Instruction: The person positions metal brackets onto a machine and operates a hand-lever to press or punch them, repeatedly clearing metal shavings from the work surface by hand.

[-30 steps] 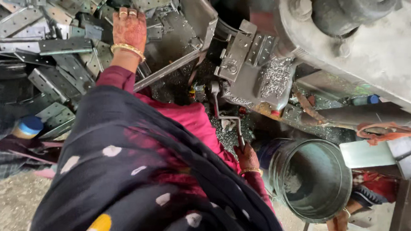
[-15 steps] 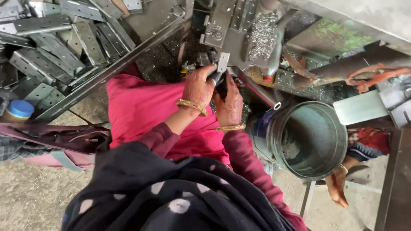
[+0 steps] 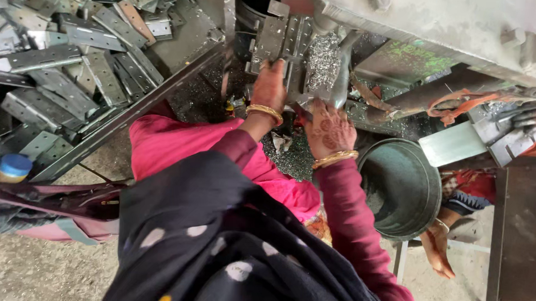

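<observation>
Both your hands have moved up to the press: left hand (image 3: 271, 84) flat on the metal plate (image 3: 283, 41) at 12 o'clock, right hand (image 3: 330, 128) beside it (its grip is hidden); loading looks underway.

Two hands at the press: left hand (image 3: 271, 84) and right hand (image 3: 330, 128), one gold bangle on each wrist. One round metal tub (image 3: 399, 189) at 4 o'clock. One blue-capped jar (image 3: 12, 168) at 9 o'clock. Metal brackets (image 3: 61, 57) heaped at 10 o'clock (too many to count).
</observation>
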